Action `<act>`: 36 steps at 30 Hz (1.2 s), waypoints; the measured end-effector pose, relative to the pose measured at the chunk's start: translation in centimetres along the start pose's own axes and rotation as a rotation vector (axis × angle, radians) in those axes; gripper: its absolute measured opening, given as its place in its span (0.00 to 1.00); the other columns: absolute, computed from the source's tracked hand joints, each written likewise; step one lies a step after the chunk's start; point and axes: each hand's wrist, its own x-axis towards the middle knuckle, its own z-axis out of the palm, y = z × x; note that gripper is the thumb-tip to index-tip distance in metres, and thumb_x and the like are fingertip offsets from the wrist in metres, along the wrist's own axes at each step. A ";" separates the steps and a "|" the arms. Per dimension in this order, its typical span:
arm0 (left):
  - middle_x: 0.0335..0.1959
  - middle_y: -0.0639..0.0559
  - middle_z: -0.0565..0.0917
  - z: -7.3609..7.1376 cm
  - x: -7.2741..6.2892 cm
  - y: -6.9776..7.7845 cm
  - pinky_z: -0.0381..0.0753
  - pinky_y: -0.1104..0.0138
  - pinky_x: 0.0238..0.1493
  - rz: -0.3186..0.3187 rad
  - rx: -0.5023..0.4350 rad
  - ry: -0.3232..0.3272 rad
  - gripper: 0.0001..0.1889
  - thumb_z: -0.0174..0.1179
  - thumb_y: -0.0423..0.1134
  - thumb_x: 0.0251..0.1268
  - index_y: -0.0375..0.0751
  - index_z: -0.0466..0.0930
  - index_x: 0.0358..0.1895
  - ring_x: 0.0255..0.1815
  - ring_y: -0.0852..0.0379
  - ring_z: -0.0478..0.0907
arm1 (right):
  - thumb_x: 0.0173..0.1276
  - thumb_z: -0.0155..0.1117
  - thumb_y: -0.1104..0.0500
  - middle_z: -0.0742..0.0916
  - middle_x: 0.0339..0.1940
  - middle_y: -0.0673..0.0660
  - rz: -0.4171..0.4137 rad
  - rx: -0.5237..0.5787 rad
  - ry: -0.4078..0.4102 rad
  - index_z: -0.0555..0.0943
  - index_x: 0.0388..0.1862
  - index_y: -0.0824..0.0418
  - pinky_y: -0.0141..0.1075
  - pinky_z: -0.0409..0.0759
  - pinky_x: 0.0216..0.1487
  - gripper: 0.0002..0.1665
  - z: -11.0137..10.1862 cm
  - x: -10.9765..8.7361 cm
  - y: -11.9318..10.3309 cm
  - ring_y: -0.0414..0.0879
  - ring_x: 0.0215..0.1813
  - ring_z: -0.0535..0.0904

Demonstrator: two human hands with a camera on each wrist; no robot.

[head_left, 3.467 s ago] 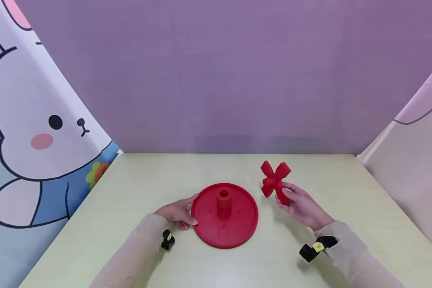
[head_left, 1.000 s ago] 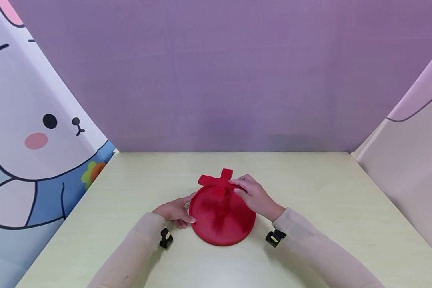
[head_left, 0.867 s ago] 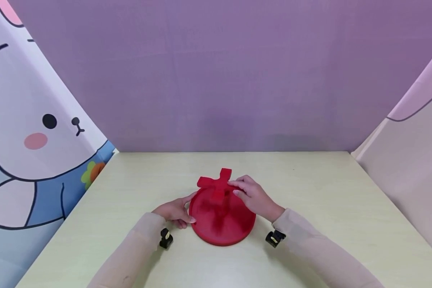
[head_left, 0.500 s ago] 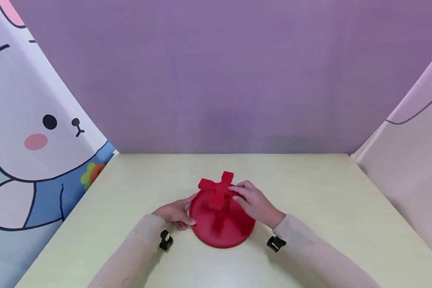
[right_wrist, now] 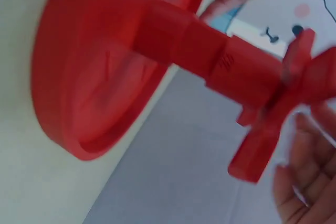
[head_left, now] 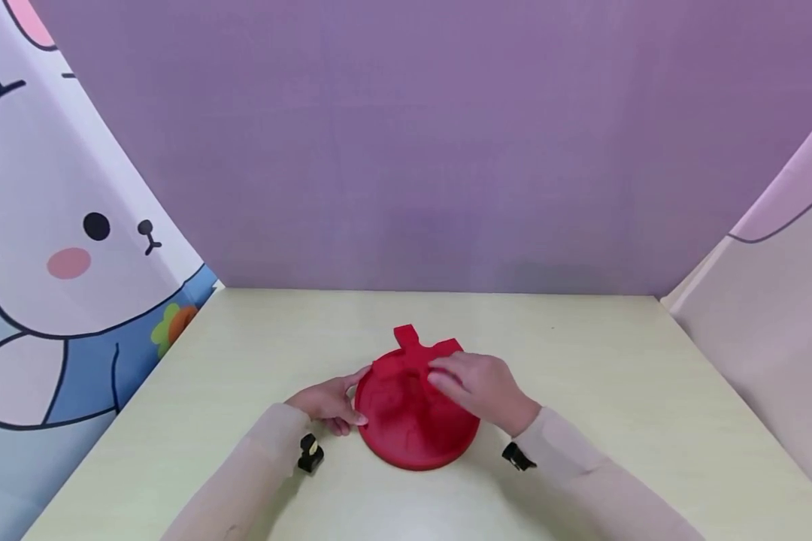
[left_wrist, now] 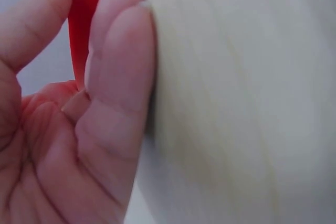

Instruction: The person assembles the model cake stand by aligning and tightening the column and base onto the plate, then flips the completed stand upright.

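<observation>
A red round base (head_left: 416, 443) with a raised rim rests on the table, a post rising from its middle. In the right wrist view, a red cross-shaped piece (right_wrist: 254, 153) sits at the top of that post, joined by a thick stem (right_wrist: 244, 72). My left hand (head_left: 328, 400) holds the left edge of the base, thumb and forefinger spread along the rim. The right hand (head_left: 485, 387) is over the right side of the cross-shaped piece, its fingers touching one arm and hiding part of it. In the right wrist view, those fingers are blurred and loosely bent.
The pale wooden table (head_left: 298, 323) extends around the base. A purple backdrop (head_left: 406, 150) stands behind it, with a cartoon rabbit cloth (head_left: 54, 188) on the left and a pale cloth (head_left: 785, 315) on the right. Each wrist wears a small black camera (head_left: 310, 453).
My right hand has brought the cross-shaped piece from the right onto the post. Its arms have since turned, and it now sits slightly lower. The left hand has stayed at the rim.
</observation>
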 end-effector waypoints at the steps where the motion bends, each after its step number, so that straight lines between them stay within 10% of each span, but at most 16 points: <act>1: 0.21 0.46 0.78 0.0 -0.1 0.0 0.82 0.65 0.28 -0.003 0.004 0.005 0.50 0.69 0.32 0.55 0.51 0.47 0.77 0.19 0.55 0.74 | 0.64 0.66 0.59 0.83 0.28 0.50 0.011 0.039 0.018 0.85 0.44 0.62 0.31 0.80 0.33 0.11 -0.2 0.2 0.2 0.39 0.28 0.77; 11: 0.23 0.45 0.79 0.4 0.3 -0.2 0.83 0.64 0.28 -0.007 0.010 0.011 0.49 0.70 0.33 0.55 0.54 0.48 0.77 0.20 0.55 0.76 | 0.59 0.67 0.69 0.82 0.46 0.59 0.015 0.110 0.002 0.82 0.50 0.65 0.42 0.82 0.44 0.18 -0.4 1.5 2.0 0.51 0.46 0.78; 36: 0.22 0.46 0.79 -0.1 0.1 -0.6 0.82 0.66 0.27 -0.028 0.019 0.008 0.50 0.70 0.35 0.54 0.53 0.49 0.77 0.18 0.56 0.76 | 0.58 0.70 0.61 0.84 0.40 0.55 0.060 0.000 -0.105 0.85 0.48 0.62 0.37 0.79 0.38 0.17 0.6 1.5 0.8 0.45 0.37 0.79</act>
